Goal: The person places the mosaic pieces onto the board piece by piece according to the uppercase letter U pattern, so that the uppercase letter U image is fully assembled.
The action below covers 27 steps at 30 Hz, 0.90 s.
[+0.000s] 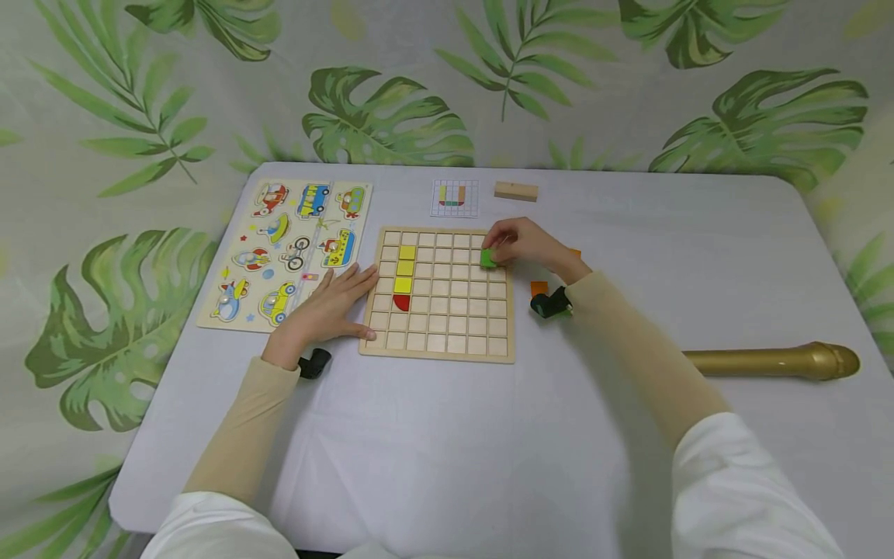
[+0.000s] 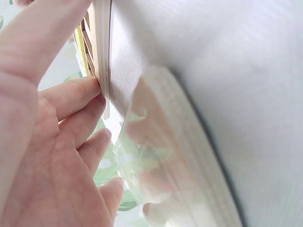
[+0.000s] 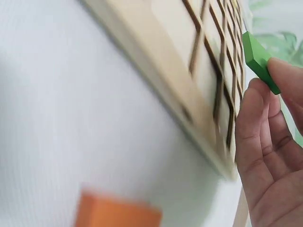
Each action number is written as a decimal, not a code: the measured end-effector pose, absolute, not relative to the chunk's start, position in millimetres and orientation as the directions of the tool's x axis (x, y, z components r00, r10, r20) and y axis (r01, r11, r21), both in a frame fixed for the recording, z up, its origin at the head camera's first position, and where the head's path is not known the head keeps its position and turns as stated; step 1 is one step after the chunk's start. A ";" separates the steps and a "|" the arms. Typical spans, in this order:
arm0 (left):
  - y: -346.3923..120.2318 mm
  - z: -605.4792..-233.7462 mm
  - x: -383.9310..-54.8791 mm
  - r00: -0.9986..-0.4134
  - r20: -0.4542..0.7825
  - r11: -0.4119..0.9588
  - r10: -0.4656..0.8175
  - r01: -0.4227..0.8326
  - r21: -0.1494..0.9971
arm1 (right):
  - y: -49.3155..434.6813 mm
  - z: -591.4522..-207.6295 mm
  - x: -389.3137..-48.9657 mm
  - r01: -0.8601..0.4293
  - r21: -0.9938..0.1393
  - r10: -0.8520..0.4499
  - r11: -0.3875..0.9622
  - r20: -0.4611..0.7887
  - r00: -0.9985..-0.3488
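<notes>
A wooden grid board (image 1: pixel 440 326) lies mid-table, with a column of yellow tiles (image 1: pixel 406 268) and a red half-round piece (image 1: pixel 401 303) set in it. My left hand (image 1: pixel 338 299) lies flat with straight fingers against the board's left edge; in the left wrist view its fingers (image 2: pixel 71 97) touch the board's rim (image 2: pixel 102 56). My right hand (image 1: pixel 513 242) pinches a green tile (image 1: pixel 488 258) just above the board's upper right cells. The right wrist view shows the green tile (image 3: pixel 258 59) at my fingertips (image 3: pixel 258 109), held close to the board (image 3: pixel 189 71).
Loose orange tiles (image 1: pixel 538 288) lie right of the board, one also in the right wrist view (image 3: pixel 118 213). A pattern card (image 1: pixel 455 198) and a wooden block (image 1: pixel 516 191) sit behind it. A vehicle puzzle (image 1: pixel 286 248) lies left, a gold tube (image 1: pixel 775 361) right.
</notes>
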State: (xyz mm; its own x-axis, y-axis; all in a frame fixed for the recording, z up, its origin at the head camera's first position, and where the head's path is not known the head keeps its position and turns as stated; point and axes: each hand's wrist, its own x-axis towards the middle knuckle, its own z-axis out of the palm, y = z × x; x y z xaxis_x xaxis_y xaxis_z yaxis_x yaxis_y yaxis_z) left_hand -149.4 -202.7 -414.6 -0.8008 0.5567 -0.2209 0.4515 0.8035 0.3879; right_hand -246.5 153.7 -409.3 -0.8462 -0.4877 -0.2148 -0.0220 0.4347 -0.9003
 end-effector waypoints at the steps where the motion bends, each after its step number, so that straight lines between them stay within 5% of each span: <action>1: -202.7 -414.7 -149.5 -0.801 -0.221 0.803 0.557 0.451 0.388 | 148.6 -410.7 -244.9 -0.032 -0.901 -0.507 0.433 -0.214 -0.835; 12: -202.8 -415.4 -149.6 -0.802 -0.223 0.806 0.554 0.450 0.385 | 94.3 -421.9 -224.4 -0.140 -0.910 -0.664 0.390 -0.172 -0.728; 27: -203.6 -416.5 -149.8 -0.806 -0.222 0.808 0.548 0.442 0.391 | 54.0 -415.5 -196.8 -0.285 -0.815 -0.654 0.505 -0.146 -0.742</action>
State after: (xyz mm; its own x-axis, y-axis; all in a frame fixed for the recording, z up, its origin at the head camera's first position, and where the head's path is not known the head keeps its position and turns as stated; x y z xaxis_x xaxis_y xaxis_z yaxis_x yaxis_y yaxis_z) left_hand -149.8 -203.6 -416.5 -0.8061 0.5485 -0.2223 0.4416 0.8075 0.3910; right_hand -196.8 54.0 -415.5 -0.7425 -0.6538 -0.1457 -0.2851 0.5052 -0.8145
